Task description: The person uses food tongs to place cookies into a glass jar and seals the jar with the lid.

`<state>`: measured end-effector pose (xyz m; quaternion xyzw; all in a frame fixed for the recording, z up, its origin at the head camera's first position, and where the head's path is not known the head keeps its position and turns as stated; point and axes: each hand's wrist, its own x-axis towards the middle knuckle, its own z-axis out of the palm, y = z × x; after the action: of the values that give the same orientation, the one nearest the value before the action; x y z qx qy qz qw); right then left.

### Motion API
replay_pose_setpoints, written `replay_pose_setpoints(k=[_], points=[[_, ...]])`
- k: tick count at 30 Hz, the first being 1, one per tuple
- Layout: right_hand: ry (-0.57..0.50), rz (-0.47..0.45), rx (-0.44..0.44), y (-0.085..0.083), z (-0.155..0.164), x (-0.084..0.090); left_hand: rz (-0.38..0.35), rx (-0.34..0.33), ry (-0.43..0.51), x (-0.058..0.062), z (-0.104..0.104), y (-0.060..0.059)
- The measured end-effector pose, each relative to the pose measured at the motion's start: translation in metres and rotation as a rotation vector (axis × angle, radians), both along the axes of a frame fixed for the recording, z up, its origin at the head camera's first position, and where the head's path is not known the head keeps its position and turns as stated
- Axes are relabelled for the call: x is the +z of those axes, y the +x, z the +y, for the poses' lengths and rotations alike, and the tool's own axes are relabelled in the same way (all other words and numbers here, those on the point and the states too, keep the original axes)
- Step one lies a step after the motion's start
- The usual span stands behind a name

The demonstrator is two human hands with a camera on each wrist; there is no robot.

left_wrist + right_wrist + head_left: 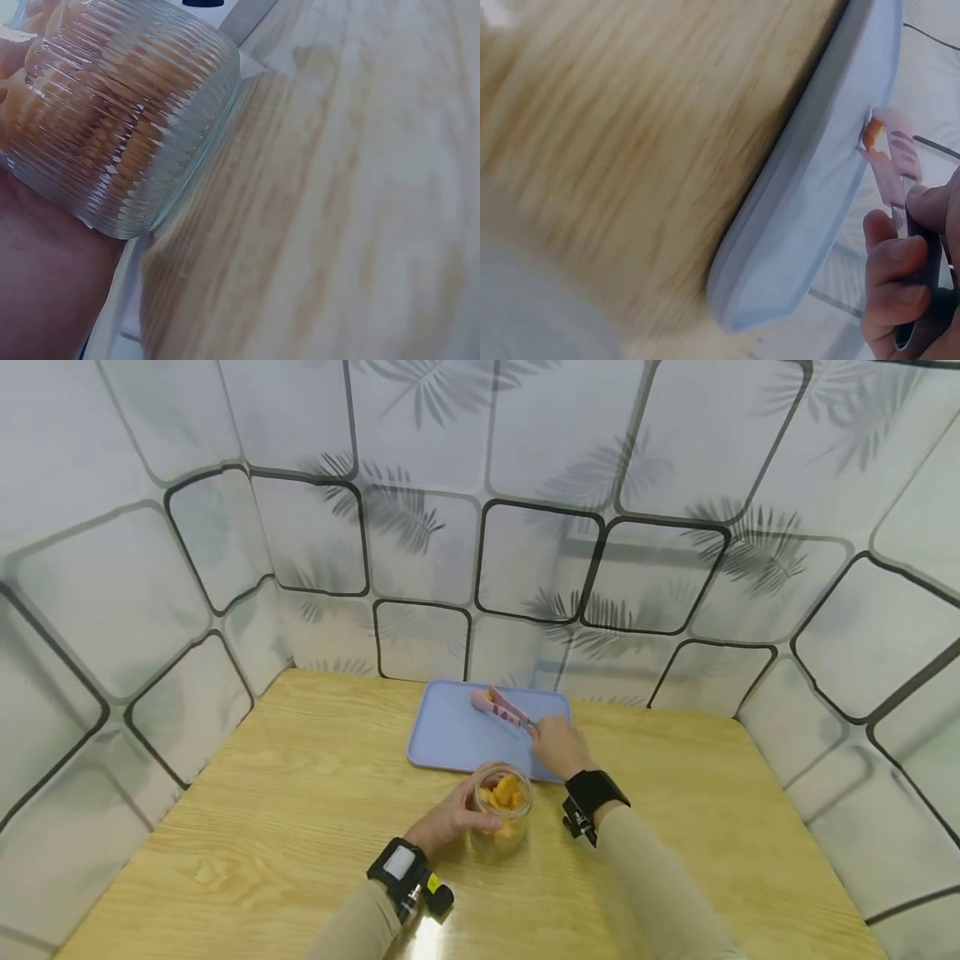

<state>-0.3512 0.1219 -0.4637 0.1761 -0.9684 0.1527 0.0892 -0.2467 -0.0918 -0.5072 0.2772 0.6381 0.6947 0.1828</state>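
My left hand [457,815] holds a ribbed glass jar [501,839] upright on the table, fingers curled round its side. Inside the jar lie orange-yellow chunks [506,792], also seen through the glass in the left wrist view. With my right hand [561,747] I grip a pair of tongs [901,161] that have pink tips and dark handles. Between those tips sits one small orange piece [873,132]. The tips are over the far part of a light blue tray [450,735]; whether the piece touches the tray I cannot tell.
The wooden table [300,793] carries the tray at its far side, with the jar just in front of it. A patterned curtain [427,552] with dark lines and leaf prints stands behind the table and along both sides.
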Motion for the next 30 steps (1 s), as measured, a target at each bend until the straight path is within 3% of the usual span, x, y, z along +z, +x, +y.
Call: replay_pose_setpoints(k=[11, 20, 25, 30], points=[[-0.086, 0.078, 0.132, 0.044, 0.042, 0.003, -0.035, 0.001, -0.009, -0.001, 0.001, 0.003], [-0.227, 0.254, 0.213, 0.110, 0.092, 0.032, -0.054, 0.035, -0.019, 0.000, 0.006, 0.006], [-0.282, 0.283, 0.233, 0.145, 0.105, 0.046, -0.044, 0.050, -0.019, 0.000, 0.003, 0.006], [-0.342, 0.272, 0.273, 0.169, 0.112, 0.049, -0.076, 0.048, -0.013, 0.000, 0.003, 0.005]])
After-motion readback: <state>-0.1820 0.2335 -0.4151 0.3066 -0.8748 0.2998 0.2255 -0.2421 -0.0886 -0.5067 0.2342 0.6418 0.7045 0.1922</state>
